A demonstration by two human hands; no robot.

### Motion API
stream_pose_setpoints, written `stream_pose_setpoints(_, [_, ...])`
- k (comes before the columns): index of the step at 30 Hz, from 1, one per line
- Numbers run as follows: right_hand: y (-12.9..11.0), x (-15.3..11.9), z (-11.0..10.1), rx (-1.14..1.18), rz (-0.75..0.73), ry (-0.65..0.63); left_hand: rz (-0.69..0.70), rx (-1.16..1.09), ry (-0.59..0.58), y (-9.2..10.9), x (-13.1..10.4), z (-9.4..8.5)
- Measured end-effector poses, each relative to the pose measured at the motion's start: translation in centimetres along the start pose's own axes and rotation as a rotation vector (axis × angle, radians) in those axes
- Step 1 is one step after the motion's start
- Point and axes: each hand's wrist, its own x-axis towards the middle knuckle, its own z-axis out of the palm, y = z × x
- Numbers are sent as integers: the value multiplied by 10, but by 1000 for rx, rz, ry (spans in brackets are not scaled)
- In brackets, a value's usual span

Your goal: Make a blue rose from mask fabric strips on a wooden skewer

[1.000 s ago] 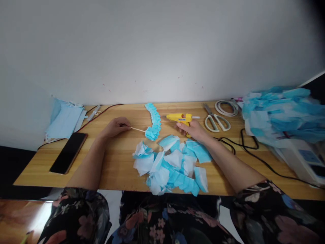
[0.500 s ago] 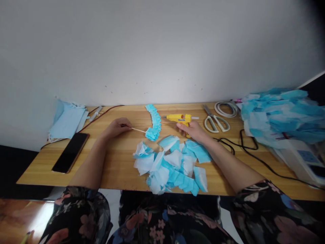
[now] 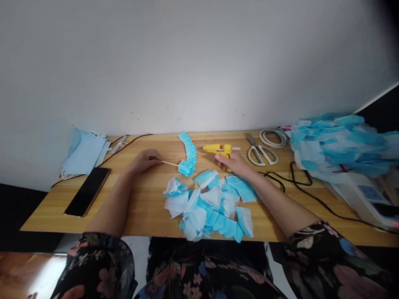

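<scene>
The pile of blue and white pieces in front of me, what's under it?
The pile of blue and white pieces lies on the wooden table. Only tabletop shows around its edges; anything beneath the overlapping pieces is covered.

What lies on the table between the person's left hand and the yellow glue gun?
In the head view, a thin stick runs from the left hand to a curved blue ruffled strip, just short of the glue gun.
</scene>
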Motion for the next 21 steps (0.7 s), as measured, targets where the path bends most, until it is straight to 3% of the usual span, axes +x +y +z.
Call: stream_pose_setpoints(21, [2,1,2,-10,-1,15,-15,-13,11,-3,0,2])
